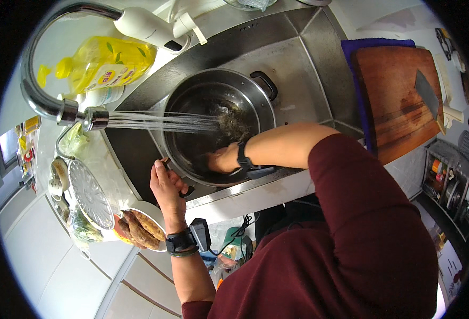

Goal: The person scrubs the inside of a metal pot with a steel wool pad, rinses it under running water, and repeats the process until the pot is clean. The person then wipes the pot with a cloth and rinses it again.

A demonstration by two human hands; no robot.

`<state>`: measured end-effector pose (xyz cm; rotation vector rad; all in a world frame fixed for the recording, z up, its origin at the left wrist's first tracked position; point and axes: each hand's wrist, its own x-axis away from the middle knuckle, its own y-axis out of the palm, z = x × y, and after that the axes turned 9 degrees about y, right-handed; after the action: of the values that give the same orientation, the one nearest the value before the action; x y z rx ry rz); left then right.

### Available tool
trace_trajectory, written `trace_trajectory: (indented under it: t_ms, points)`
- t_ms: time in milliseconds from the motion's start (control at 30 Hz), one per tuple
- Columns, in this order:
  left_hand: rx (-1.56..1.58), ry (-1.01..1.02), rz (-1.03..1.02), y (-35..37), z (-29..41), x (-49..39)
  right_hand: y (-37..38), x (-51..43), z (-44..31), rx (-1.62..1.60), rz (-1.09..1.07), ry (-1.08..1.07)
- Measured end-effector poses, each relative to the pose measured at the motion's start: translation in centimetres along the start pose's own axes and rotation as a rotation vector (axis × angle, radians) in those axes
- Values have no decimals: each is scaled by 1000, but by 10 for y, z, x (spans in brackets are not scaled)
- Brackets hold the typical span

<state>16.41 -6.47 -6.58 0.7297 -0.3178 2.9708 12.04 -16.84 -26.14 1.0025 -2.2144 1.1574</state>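
Note:
A large dark metal pot (263, 104) with black side handles stands tilted in the stainless steel sink (298, 60). My left hand (170, 185) grips the pot's near-left handle, fingers wrapped around it. Inside the pot, low against its wall, is my right hand (223, 159); its fingers are in shadow and water, so whether they hold anything is hidden. From the chrome faucet head (97, 119) a spray of water runs into the pot and splashes near the right hand. Both wrists wear black straps with small devices.
A yellow dish soap bottle (109, 65) stands behind the sink. Right of it, a wooden cutting board (393, 99) bears a cleaver (426, 93). At left are a ribbed clear plate (91, 195), bagged greens (83, 227) and a white bowl (150, 211) of sweet potatoes (138, 229).

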Motion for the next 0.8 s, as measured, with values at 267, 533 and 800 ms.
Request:
trace_trajectory:
  t_ms: [267, 533, 800]
  points:
    - [-45, 10, 0, 0, 1, -3, -60, -83, 62, -15, 384, 186]
    - [18, 5, -21, -9, -5, -5, -23, -5, 82, 549, -223, 135]
    - [-2, -13, -3, -4, -1, 0, -56, -18, -23, -467, 231, 46]
